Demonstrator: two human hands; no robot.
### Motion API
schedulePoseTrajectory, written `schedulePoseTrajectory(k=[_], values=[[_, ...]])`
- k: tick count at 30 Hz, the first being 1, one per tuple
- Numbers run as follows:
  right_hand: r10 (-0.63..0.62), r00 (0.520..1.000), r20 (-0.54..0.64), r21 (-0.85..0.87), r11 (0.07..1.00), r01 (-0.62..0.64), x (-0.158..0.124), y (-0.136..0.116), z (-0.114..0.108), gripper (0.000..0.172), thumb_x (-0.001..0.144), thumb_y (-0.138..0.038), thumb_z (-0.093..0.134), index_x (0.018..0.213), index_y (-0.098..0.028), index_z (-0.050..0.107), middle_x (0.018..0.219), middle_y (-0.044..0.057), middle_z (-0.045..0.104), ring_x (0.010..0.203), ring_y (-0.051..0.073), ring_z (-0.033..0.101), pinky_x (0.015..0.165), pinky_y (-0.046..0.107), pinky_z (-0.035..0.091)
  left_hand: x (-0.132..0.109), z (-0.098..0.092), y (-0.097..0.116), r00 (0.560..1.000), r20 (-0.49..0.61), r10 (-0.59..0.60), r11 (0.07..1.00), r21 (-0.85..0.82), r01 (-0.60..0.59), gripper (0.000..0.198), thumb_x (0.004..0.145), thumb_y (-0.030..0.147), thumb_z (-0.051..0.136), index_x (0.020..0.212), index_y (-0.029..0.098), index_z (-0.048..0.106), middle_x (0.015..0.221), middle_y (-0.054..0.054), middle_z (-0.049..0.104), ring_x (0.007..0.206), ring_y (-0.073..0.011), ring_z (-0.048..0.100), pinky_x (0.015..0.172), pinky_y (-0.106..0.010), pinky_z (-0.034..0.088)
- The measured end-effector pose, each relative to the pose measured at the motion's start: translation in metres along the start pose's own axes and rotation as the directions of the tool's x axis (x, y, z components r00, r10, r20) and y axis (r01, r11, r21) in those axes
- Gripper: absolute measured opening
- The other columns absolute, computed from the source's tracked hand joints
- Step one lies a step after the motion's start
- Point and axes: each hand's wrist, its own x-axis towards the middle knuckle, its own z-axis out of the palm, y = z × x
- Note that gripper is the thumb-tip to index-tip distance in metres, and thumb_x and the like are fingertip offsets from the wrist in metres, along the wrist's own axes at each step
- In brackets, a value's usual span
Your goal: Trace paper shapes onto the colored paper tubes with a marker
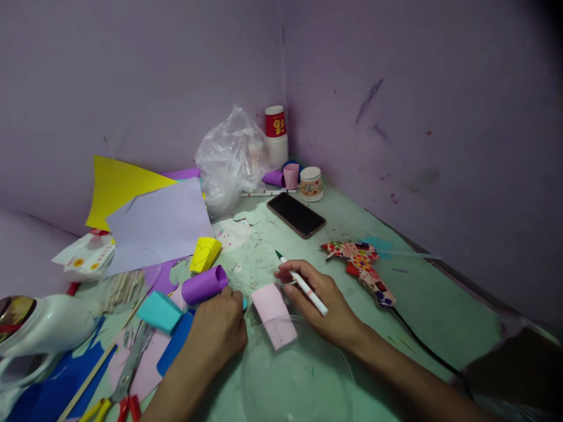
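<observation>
Clear dish (299, 387), marker (307, 288) in right grip (333, 303), pink piece (268, 302) alongside

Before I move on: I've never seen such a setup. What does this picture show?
There is no machine here: a person works bare-handed, seen from a camera worn on their head, looking forward and down. The right hand holds a green-tipped marker; the left hand is curled, and whether it holds anything is hidden. Between them lies a pink piece, overlapping a clear round dish in this view. Also on the pale green table are a purple tube, scissors, a phone and a flower-patterned glue gun.
</observation>
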Motion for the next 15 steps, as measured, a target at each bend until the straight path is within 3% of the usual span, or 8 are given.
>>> schedulePoseTrajectory(k=[3,5,7,8,11,13,15], values=[[0.006,1.000,0.001,0.000,1.000,-0.006,0.000,0.000,-0.001,0.020,0.088,-0.020,0.051,0.108,-0.022,0.054,0.099,0.004,0.067,0.089,0.018,0.065,0.076,0.030,0.051,-0.001,0.001,-0.011,0.991,-0.121,-0.061,0.993,-0.110,0.048,0.031,0.078,0.015,0.037,0.088,0.013,0.066,0.092,-0.018,0.070,0.084,-0.0333,0.068,0.069,-0.043,0.049],[0.009,1.000,0.004,0.000,1.000,-0.009,0.000,0.001,-0.002,0.020,0.088,-0.020,0.051,0.108,-0.022,0.054,0.100,0.005,0.067,0.089,0.017,0.065,0.076,0.030,0.051,-0.003,-0.001,-0.018,0.948,-0.302,-0.104,0.949,-0.316,0.004,0.034,0.077,0.017,0.038,0.094,0.014,0.067,0.096,-0.016,0.071,0.089,-0.0296,0.067,0.077,-0.041,0.049],[0.011,1.000,0.010,0.007,1.000,-0.011,-0.001,0.001,-0.002,0.021,0.088,-0.020,0.051,0.108,-0.021,0.054,0.100,0.005,0.067,0.088,0.017,0.065,0.076,0.030,0.051,-0.006,-0.005,-0.020,0.896,-0.411,-0.166,0.832,-0.546,-0.097,0.033,0.076,0.023,0.042,0.097,0.016,0.067,0.094,-0.011,0.073,0.088,-0.0247,0.067,0.080,-0.037,0.050],[0.013,1.000,0.016,0.014,1.000,-0.013,-0.001,0.001,-0.001,0.021,0.088,-0.020,0.051,0.109,-0.021,0.054,0.101,0.005,0.068,0.089,0.017,0.065,0.077,0.030,0.051,-0.007,-0.008,-0.019,0.889,-0.411,-0.204,0.761,-0.638,-0.120,0.032,0.074,0.027,0.047,0.097,0.017,0.068,0.090,-0.009,0.074,0.084,-0.0232,0.068,0.077,-0.034,0.051],[0.025,0.999,0.035,0.041,0.999,-0.027,-0.001,0.002,0.000,0.022,0.087,-0.019,0.052,0.109,-0.021,0.055,0.100,0.005,0.068,0.090,0.017,0.066,0.078,0.031,0.051,-0.006,-0.016,-0.008,0.924,-0.297,-0.240,0.608,-0.788,-0.095,0.024,0.066,0.031,0.058,0.083,0.020,0.069,0.072,-0.003,0.073,0.068,-0.0209,0.066,0.062,-0.030,0.051],[0.040,0.998,0.041,0.060,0.997,-0.042,0.001,0.002,0.001,0.023,0.086,-0.019,0.052,0.109,-0.020,0.055,0.099,0.005,0.069,0.090,0.017,0.066,0.080,0.031,0.051,-0.002,-0.019,0.001,0.950,-0.256,-0.180,0.582,-0.806,-0.107,0.017,0.066,0.032,0.057,0.068,0.020,0.068,0.063,-0.002,0.070,0.061,-0.0196,0.063,0.058,-0.029,0.049],[0.059,0.997,0.040,0.076,0.995,-0.062,0.003,0.002,0.002,0.022,0.085,-0.018,0.053,0.107,-0.020,0.055,0.099,0.005,0.069,0.091,0.018,0.066,0.081,0.032,0.051,0.002,-0.018,0.007,0.961,-0.257,-0.098,0.575,-0.803,-0.156,0.022,0.071,0.033,0.052,0.065,0.020,0.069,0.064,-0.003,0.070,0.064,-0.0201,0.064,0.061,-0.030,0.049]])
